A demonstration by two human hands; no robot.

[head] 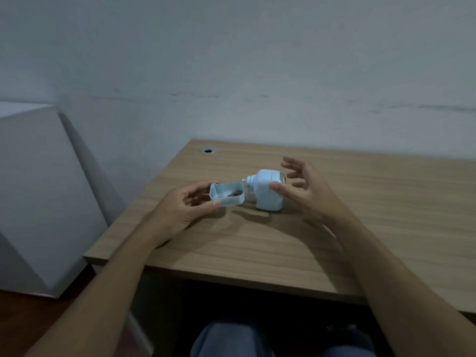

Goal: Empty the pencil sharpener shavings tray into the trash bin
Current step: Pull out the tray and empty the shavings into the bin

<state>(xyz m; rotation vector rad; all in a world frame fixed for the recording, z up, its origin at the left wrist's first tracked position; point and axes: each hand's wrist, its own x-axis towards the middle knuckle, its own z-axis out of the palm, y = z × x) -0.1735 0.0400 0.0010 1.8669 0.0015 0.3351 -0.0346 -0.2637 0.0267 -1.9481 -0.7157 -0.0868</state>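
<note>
Left hand (185, 204) in pinching grip, right hand (306, 189) fingers spread, both forearms extended forward

- I see my left hand (180, 210) pinching the pale blue shavings tray (227, 194), brown shavings inside, above the wooden surface (360, 228).
- The pencil sharpener (266, 191) stands just right of it.
- My right hand (306, 191) has fingers spread, thumb touching the sharpener.

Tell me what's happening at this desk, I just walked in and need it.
A person is emptying a pencil sharpener. The left hand holds the shavings tray, pulled out, shavings still inside. The right hand is open beside the sharpener body, thumb touching it, on the wooden desk. No trash bin is in view.
</note>
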